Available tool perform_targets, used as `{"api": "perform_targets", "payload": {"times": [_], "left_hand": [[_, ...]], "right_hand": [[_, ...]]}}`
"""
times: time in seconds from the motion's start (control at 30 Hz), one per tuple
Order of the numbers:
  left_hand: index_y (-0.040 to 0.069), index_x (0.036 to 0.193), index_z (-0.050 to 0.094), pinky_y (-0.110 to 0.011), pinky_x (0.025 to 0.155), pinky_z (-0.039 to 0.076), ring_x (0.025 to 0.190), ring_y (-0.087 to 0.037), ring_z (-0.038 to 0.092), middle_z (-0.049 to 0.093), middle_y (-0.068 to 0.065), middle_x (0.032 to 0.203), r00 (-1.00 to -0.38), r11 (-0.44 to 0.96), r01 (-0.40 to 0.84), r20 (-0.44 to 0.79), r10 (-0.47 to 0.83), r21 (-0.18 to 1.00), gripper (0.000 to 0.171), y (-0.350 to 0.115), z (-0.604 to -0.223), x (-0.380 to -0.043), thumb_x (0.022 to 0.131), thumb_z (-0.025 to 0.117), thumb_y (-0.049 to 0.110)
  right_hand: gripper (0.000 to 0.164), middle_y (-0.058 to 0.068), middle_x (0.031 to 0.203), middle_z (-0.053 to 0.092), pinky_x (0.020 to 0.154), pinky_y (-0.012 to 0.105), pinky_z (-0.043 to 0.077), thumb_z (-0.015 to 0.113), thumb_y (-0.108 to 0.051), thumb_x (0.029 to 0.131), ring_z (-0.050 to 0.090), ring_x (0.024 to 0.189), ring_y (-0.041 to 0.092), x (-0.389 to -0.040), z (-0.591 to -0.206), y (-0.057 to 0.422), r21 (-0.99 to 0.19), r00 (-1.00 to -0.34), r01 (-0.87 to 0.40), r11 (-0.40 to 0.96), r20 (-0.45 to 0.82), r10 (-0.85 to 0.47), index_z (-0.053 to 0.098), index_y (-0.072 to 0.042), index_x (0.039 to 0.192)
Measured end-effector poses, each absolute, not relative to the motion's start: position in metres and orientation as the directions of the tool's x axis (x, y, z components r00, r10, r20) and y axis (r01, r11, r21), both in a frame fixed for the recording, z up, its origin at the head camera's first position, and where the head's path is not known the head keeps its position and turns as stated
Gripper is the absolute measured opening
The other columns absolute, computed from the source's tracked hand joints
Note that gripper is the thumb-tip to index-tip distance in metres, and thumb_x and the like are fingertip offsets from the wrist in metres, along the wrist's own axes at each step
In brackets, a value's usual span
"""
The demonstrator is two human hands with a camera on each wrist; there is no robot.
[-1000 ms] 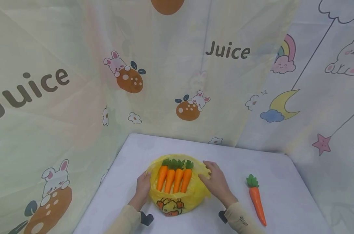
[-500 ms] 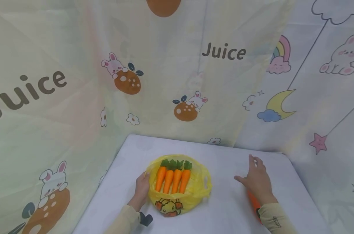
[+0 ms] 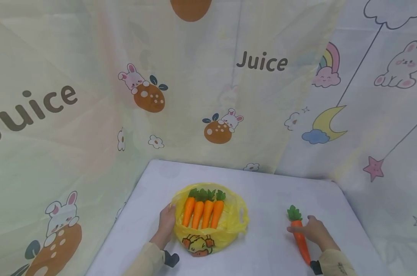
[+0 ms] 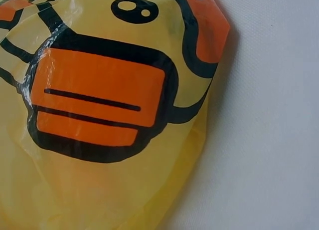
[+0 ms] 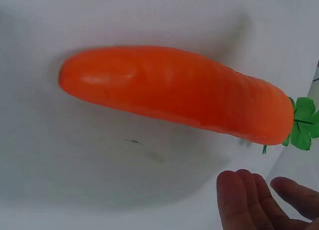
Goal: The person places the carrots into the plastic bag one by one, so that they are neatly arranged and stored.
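Observation:
A yellow plastic bag (image 3: 227,237) with a printed duck face lies on the table, its mouth spread wide. Several orange toy carrots (image 3: 207,215) with green leafy tops lie side by side inside it. My left hand (image 3: 166,223) holds the bag's left rim; in the left wrist view the bag's printed side (image 4: 99,190) fills most of the picture, and the hand is out of sight. On the right, another carrot (image 3: 301,242) lies on the table. My right hand (image 3: 314,232) reaches over its upper part, thumb on the left side. The right wrist view shows the fingers (image 5: 232,200) beside the carrot, straight and apart from it.
The white tabletop (image 3: 267,203) stretches between the bag and the loose carrot. Printed curtains (image 3: 180,84) with rabbits, fruit and the word "Juice" rise behind the table and at its sides.
My right hand has left the bag's right rim, swung right and come down over the loose carrot. My left hand stays at the bag. The head view has shifted slightly.

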State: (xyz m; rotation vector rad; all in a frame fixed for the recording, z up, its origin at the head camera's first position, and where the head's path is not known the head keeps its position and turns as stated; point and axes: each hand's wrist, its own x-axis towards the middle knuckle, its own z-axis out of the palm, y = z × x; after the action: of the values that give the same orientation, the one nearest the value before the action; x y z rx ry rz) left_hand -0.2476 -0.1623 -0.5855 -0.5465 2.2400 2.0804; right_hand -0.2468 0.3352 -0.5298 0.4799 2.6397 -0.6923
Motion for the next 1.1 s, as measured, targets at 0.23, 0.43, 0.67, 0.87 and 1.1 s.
{"api": "perform_targets", "payload": {"times": [0.23, 0.43, 0.67, 0.87, 1.1], "left_hand": [[-0.002, 0.15, 0.042, -0.056, 0.112, 0.039, 0.132, -0.037, 0.05, 0.052, -0.021, 0.144, -0.935, 0.025, -0.281, -0.268, -0.231, 0.959, 0.052, -0.163, -0.586, -0.247, 0.111, 0.034, 0.031], [-0.002, 0.15, 0.041, -0.057, 0.113, 0.037, 0.132, -0.037, 0.049, 0.051, -0.021, 0.145, -0.927, 0.017, -0.298, -0.286, -0.242, 0.954, 0.052, -0.164, -0.587, -0.247, 0.11, 0.035, 0.03], [-0.003, 0.15, 0.041, -0.057, 0.112, 0.038, 0.133, -0.037, 0.048, 0.049, -0.022, 0.147, -0.927, 0.018, -0.302, -0.289, -0.24, 0.953, 0.053, -0.163, -0.587, -0.246, 0.11, 0.035, 0.031], [-0.002, 0.15, 0.041, -0.056, 0.112, 0.039, 0.131, -0.036, 0.05, 0.051, -0.021, 0.145, -0.927, 0.024, -0.301, -0.286, -0.241, 0.953, 0.053, -0.163, -0.587, -0.246, 0.11, 0.035, 0.032], [-0.002, 0.15, 0.042, -0.056, 0.111, 0.04, 0.131, -0.037, 0.05, 0.052, -0.022, 0.144, -0.929, 0.034, -0.294, -0.277, -0.246, 0.955, 0.053, -0.164, -0.585, -0.245, 0.11, 0.035, 0.033]], "right_hand": [[0.107, 0.043, 0.117, 0.051, 0.082, 0.051, 0.057, 0.085, -0.051, 0.076, 0.061, 0.098, 0.045, -0.245, -0.536, 0.333, -0.408, -0.846, 0.459, 0.789, -0.471, 0.249, 0.035, 0.026, 0.13], [0.092, 0.033, 0.107, 0.059, 0.079, 0.047, 0.057, 0.084, -0.041, 0.078, 0.063, 0.09, 0.035, -0.243, -0.547, 0.34, -0.434, -0.863, 0.418, 0.798, -0.465, 0.199, 0.04, 0.025, 0.125], [0.079, 0.031, 0.105, 0.06, 0.077, 0.046, 0.057, 0.084, -0.021, 0.078, 0.062, 0.092, 0.037, -0.244, -0.559, 0.336, -0.441, -0.865, 0.427, 0.789, -0.455, 0.214, 0.041, 0.023, 0.128], [0.078, 0.03, 0.107, 0.06, 0.071, 0.044, 0.058, 0.083, -0.019, 0.076, 0.063, 0.09, 0.035, -0.244, -0.563, 0.328, -0.506, -0.859, 0.433, 0.746, -0.484, 0.17, 0.042, 0.021, 0.129], [0.074, 0.031, 0.112, 0.059, 0.072, 0.044, 0.062, 0.078, -0.016, 0.082, 0.066, 0.089, 0.032, -0.241, -0.566, 0.303, -0.668, -0.853, 0.444, 0.597, -0.518, 0.055, 0.039, 0.019, 0.135]]}}
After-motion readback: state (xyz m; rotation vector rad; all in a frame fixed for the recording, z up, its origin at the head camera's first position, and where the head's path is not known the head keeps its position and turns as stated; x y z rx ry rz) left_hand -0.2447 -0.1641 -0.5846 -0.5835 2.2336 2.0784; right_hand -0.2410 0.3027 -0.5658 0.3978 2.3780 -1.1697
